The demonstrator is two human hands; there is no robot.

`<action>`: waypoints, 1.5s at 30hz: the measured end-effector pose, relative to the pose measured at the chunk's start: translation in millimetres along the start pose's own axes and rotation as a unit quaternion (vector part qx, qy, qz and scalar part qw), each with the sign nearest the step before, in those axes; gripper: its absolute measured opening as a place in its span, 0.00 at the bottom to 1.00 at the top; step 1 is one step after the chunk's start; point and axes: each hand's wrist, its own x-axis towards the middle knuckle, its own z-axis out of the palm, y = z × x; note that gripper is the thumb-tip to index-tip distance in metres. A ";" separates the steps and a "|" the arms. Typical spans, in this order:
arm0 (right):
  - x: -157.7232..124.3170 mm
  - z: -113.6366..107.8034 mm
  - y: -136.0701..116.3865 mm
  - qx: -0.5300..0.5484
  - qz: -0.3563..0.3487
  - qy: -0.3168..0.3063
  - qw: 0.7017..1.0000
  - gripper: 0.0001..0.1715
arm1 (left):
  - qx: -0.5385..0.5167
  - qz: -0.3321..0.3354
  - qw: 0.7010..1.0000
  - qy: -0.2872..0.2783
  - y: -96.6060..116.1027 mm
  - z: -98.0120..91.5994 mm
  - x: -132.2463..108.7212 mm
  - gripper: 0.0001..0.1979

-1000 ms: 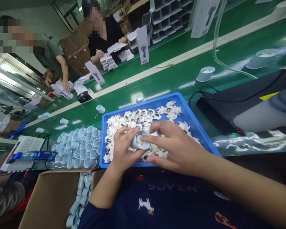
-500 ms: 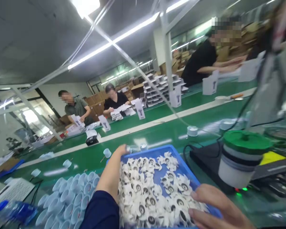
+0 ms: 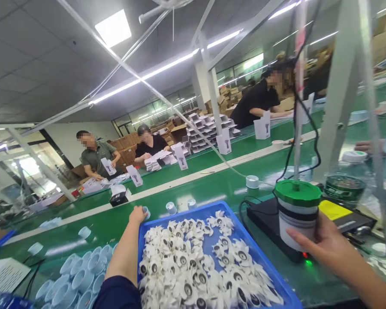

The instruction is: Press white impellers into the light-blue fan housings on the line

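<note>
The left hand [image 3: 137,214] reaches past the far left corner of the blue plastic tray [image 3: 196,210] of white fan impellers [image 3: 193,266] and touches a small pale-blue plastic cup [image 3: 146,211] on the green conveyor belt [image 3: 212,180]. Whether its fingers grip the cup cannot be told. The right hand [image 3: 328,245] grasps the white cylindrical canister with a green lid [image 3: 296,214], just right of the tray.

A dark navy short sleeve [image 3: 117,294] is worn on the left arm. The left hand [image 3: 137,213] and right hand [image 3: 328,244] are ungloved, and both forearms are uncovered.

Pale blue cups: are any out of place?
A few small pale blue plastic cups lie scattered singly on the green conveyor belt, apart from the heap beside the blue plastic tray.
</note>
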 end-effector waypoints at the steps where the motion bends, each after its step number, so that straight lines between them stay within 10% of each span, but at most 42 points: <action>1: 1.3 -0.2 -3.9 0.036 0.054 -0.026 0.998 0.26 | -0.026 0.002 0.999 0.026 1.1 -4.9 -3.1 0.18; 6: 12.7 -1.2 -68.4 0.238 0.210 -0.002 0.948 0.26 | -0.143 0.079 0.982 0.099 4.2 -19.5 -73.8 0.29; 11: 19.4 32.9 -148.6 0.447 0.265 -0.223 0.825 0.39 | -0.303 0.340 0.889 0.042 36.8 -1.0 -196.2 0.25; 16: 7.4 89.0 -195.0 0.583 0.200 -0.395 0.681 0.38 | -0.317 0.409 0.856 -0.017 84.8 14.6 -252.6 0.25; 25: -10.9 109.0 -223.3 0.566 0.095 -0.270 0.773 0.42 | -0.316 0.402 0.859 -0.006 105.6 2.7 -265.0 0.14; 45: -10.6 103.3 -228.9 0.544 0.057 -0.220 0.808 0.19 | -0.308 0.394 0.866 -0.008 104.6 13.5 -255.7 0.19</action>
